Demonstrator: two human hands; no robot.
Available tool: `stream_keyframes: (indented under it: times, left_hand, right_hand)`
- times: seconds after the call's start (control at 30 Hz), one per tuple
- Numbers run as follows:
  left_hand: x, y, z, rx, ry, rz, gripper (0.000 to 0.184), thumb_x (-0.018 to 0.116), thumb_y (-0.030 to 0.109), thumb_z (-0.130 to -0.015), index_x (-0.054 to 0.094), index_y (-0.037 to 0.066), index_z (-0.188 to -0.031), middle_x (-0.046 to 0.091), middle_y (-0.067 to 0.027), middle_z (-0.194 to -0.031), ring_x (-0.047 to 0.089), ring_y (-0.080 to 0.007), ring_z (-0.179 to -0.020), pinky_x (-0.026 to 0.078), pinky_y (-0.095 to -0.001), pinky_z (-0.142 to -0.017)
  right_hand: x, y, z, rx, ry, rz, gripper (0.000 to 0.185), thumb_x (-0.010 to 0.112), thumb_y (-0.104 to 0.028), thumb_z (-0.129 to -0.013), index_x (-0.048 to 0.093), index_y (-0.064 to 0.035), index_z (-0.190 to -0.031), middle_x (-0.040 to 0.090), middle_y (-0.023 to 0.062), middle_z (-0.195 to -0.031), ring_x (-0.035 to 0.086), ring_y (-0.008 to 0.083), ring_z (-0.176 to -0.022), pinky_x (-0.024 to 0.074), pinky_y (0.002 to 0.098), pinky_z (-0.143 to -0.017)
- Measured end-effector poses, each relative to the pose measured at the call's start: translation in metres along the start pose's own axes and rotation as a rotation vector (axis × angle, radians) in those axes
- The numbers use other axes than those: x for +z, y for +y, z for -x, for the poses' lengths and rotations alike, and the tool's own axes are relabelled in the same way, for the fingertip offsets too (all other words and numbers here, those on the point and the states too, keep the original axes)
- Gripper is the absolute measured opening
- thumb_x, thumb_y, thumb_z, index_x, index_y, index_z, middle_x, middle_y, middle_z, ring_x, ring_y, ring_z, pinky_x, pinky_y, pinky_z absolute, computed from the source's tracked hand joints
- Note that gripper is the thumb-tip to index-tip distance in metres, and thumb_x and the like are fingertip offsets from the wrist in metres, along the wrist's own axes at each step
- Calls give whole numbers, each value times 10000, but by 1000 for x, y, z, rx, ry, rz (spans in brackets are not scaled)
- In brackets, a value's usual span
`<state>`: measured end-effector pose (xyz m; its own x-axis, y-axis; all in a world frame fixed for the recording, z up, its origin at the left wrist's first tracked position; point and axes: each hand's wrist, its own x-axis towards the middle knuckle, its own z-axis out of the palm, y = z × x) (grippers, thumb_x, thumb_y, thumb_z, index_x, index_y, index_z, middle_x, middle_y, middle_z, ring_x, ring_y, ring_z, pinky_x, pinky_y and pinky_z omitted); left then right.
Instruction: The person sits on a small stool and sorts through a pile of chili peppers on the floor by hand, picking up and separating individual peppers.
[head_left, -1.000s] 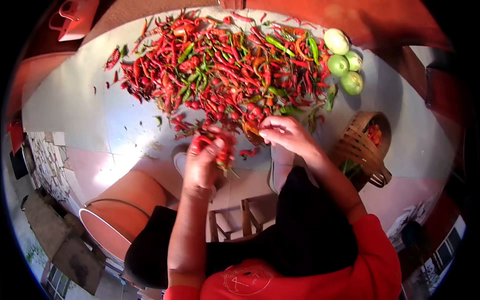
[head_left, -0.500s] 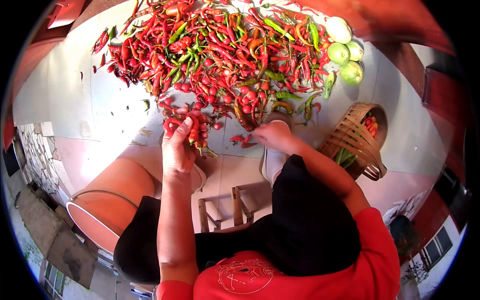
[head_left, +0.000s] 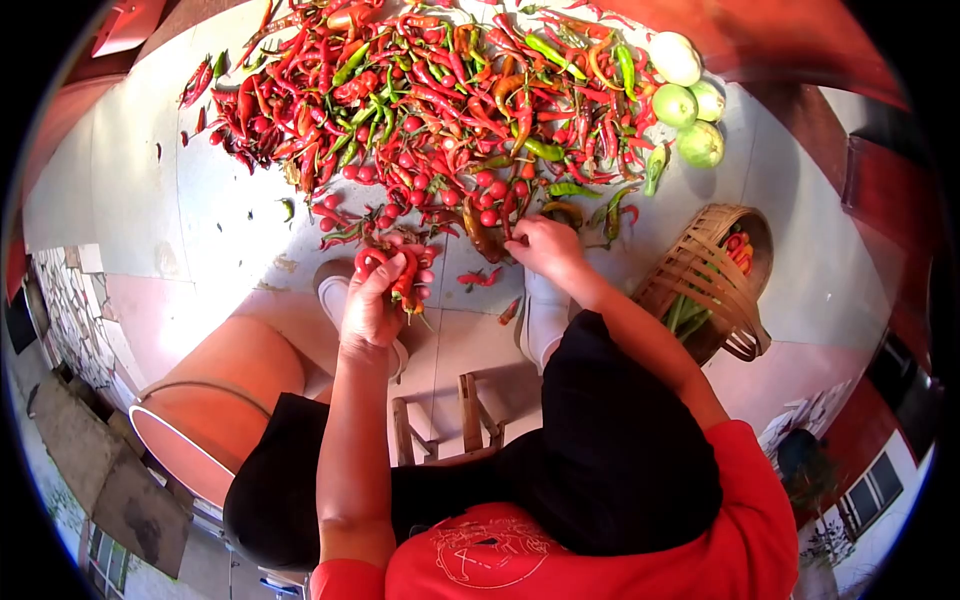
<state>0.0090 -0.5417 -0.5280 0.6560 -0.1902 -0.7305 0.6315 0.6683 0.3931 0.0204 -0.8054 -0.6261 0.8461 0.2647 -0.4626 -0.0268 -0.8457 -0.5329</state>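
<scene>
My left hand (head_left: 375, 305) is closed round a bunch of red chili peppers (head_left: 403, 283), their stem ends pointing down past my fingers. At the near edge of the big chili pile (head_left: 430, 110), my right hand (head_left: 548, 246) pinches at a slim dark red chili pepper (head_left: 508, 220); its fingertips are partly hidden. Just left of that hand lies a large brownish pepper (head_left: 482, 237). A few small red peppers (head_left: 480, 278) rest on the floor between my hands. One more loose pepper (head_left: 510, 312) lies beside my shoe.
On the right stands a woven basket (head_left: 715, 270) with peppers and green pods inside. Several pale green round vegetables (head_left: 676, 105) sit at the pile's right end. An orange bucket (head_left: 225, 390) lies tipped on the left. A low wooden stool (head_left: 470, 412) is beneath me.
My right hand has moved from the floor by my shoe up to the pile's edge. My left hand has shifted right and slightly down with its peppers. A loose pepper now lies by the shoe.
</scene>
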Motion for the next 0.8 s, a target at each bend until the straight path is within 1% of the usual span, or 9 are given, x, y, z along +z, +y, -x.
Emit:
stream_keyframes:
  times: [0.1, 0.13, 0.2, 0.23, 0.37, 0.53, 0.67, 0.7, 0.8]
  left_hand:
    - [-8, -11, -3, -62, 14, 0, 262, 611, 77, -841, 516, 85, -1085, 629, -139, -1023, 635, -261, -795, 521, -358, -637]
    - [-10, -16, -3, -72, 18, -3, 260, 612, 73, -839, 519, 84, -1082, 631, -137, -1024, 635, -261, -795, 519, -359, -640]
    - [-8, -23, -4, -90, 28, -25, 260, 616, 67, -832, 528, 87, -1076, 635, -131, -1028, 641, -259, -805, 519, -359, -641]
    - [-7, -27, -4, -117, 27, -38, 258, 619, 67, -830, 531, 90, -1071, 636, -127, -1028, 643, -258, -811, 519, -359, -641]
    - [6, -38, -9, -181, -48, -40, 255, 629, 79, -825, 532, 96, -1061, 640, -122, -1026, 649, -255, -828, 513, -355, -652]
    - [31, -38, -8, -200, -182, -28, 286, 658, 141, -832, 531, 86, -1082, 646, -124, -1008, 647, -231, -839, 510, -340, -670]
    - [37, -37, -7, -147, -268, 58, 411, 687, 168, -826, 521, 40, -1180, 646, -103, -1000, 647, -224, -830, 525, -344, -690]
    - [35, -35, -8, -184, -283, 69, 489, 710, 159, -802, 482, 28, -1214, 624, -116, -1004, 634, -242, -882, 537, -350, -729]
    - [38, -34, -6, -149, -229, -33, 475, 721, 137, -789, 503, 14, -1193, 624, -101, -1005, 624, -217, -911, 512, -331, -808]
  right_hand:
    - [-11, 10, 8, -53, 58, -380, 192, 655, -223, -805, 611, -39, -838, 637, 55, -826, 608, 171, -674, 478, 317, -590]
    - [-15, 13, 12, -52, 56, -376, 192, 655, -223, -805, 611, -39, -838, 637, 55, -826, 608, 171, -674, 478, 317, -590]
    - [-32, 4, 21, 57, -169, -905, 166, 604, -202, -884, 593, -37, -895, 589, -19, -779, 549, 84, -659, 446, 262, -585]
    - [-50, -3, 28, 15, -267, -937, 159, 543, -190, -935, 587, -38, -950, 555, -43, -806, 499, 42, -691, 424, 222, -619]
    - [-77, -25, 41, -1, -519, -1255, 160, 510, -143, -890, 582, -4, -923, 578, 28, -858, 492, 65, -705, 415, 230, -660]
    - [-90, -44, 35, -67, -617, -1337, 151, 500, -113, -873, 580, 1, -930, 572, 41, -859, 484, 75, -688, 405, 232, -640]
    - [-94, -51, 31, -95, -708, -1214, 176, 532, -164, -892, 594, -6, -939, 574, 6, -818, 485, 62, -684, 400, 217, -633]
    - [-95, -51, 30, -94, -763, -1153, 197, 550, -193, -904, 600, -11, -961, 580, -13, -808, 494, 56, -690, 405, 208, -641]
    - [-96, -53, 27, -4, -834, -1168, 200, 556, -203, -899, 606, -14, -943, 577, -12, -779, 494, 53, -663, 403, 204, -617]
